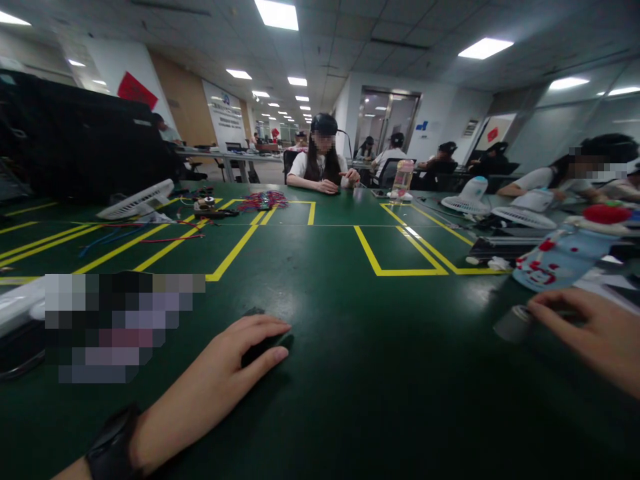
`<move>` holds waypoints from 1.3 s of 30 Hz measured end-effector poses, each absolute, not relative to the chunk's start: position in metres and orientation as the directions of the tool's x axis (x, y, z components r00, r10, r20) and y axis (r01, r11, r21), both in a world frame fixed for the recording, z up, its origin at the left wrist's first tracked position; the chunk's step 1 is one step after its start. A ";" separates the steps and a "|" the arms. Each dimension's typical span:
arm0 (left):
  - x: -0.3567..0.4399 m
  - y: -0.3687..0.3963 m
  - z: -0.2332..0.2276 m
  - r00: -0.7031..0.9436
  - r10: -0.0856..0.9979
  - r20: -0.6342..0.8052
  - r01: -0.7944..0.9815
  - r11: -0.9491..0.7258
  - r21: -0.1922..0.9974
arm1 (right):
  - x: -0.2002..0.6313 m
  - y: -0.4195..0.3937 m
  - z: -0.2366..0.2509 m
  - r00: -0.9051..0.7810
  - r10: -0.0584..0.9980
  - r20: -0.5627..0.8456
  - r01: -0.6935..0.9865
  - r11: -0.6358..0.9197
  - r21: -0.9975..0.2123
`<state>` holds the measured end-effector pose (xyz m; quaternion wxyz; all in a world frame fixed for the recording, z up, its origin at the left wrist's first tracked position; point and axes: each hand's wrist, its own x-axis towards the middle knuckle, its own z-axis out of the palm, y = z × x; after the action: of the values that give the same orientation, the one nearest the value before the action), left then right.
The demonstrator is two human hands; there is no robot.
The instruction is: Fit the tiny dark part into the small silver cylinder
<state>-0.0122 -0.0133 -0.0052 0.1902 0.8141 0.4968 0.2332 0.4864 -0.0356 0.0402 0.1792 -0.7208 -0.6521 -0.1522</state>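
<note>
Far left: a pixelated dark block sits on the green matte table with yellow tape lines.

The left hand, black watch strap at the wrist, lies palm down and cups a small flat black object. The fingers arch over it, resting on top rather than clenched. Most of it is hidden, so its shape is unclear. It looks hard, light and smooth; pinching the side edges seems the likeliest hold.

Mid table: a bundle of red and blue wires, well away from both hands. Across the table a seated person in a white shirt rests their own hands on the top.

The right hand reaches its fingertips to a short grey cylinder lying on its side, touching it. Whether it is really gripped, cannot tell. It looks rigid and light and may roll; best held around the barrel. Just beyond it lies a pale blue bottle with red spots.
</note>
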 end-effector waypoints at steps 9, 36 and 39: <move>-0.013 -0.013 -0.006 0.413 0.896 0.163 0.724 -0.432 0.538 | 0.489 -0.041 0.032 0.205 0.926 0.317 0.955 -0.118 -0.272; 0.038 -0.018 0.023 0.428 0.863 0.267 0.606 -0.493 0.625 | 0.260 -0.027 -0.002 -0.361 0.880 0.309 0.517 0.464 -0.719; 0.064 -0.016 0.035 0.482 0.824 0.299 0.514 -0.542 0.665 | 0.262 -0.027 -0.005 -0.348 0.894 0.283 0.481 0.430 -0.764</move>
<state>0.0640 -0.0164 0.0349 0.2529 0.8229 0.4063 0.3065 0.2616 -0.0267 -0.0053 0.3544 -0.4476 -0.7676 0.2912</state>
